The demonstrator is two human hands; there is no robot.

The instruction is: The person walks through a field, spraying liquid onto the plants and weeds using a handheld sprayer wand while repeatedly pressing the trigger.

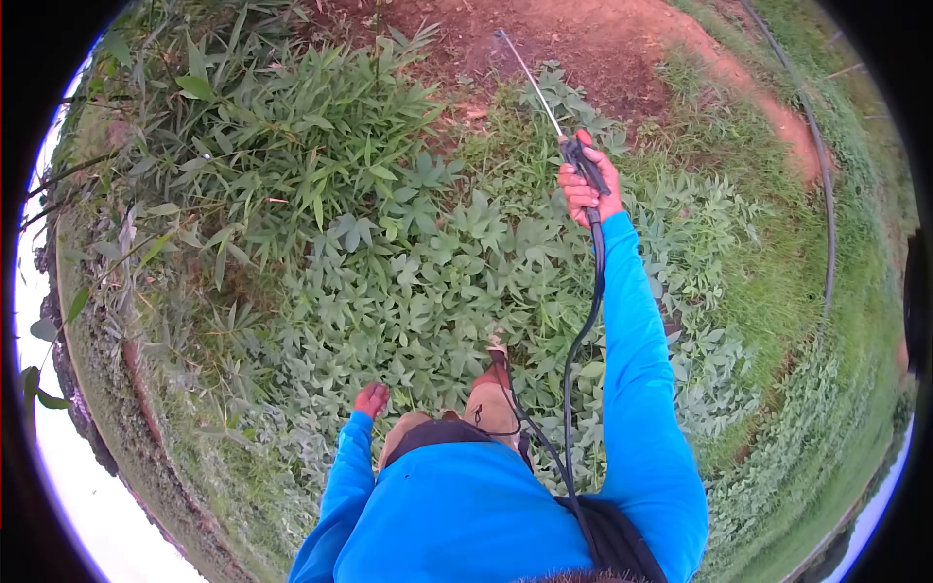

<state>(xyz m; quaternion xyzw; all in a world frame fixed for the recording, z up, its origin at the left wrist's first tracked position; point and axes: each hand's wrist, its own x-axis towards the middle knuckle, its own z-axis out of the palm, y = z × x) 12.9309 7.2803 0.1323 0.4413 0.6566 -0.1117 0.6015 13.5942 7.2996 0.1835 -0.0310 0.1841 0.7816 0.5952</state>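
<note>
My right hand (pixel 590 180) is stretched out ahead, its fingers wrapped around the black trigger handle of a spray wand (pixel 533 83). The thin metal lance points up and to the left over the plants, with its nozzle near a patch of bare soil. A black hose (pixel 573 364) runs from the handle back along my right arm to my waist. My left hand (pixel 371 399) hangs low beside my left thigh, just above the leaves. Its fingers look curled in, and nothing shows in them.
Leafy green plants (pixel 418 272) surround my legs. Taller bamboo-like growth (pixel 321 146) stands at the front left. Reddish bare soil (pixel 603 49) lies ahead. A dark pipe (pixel 821 146) runs through the grass on the right, and thin branches (pixel 73 175) reach in from the left.
</note>
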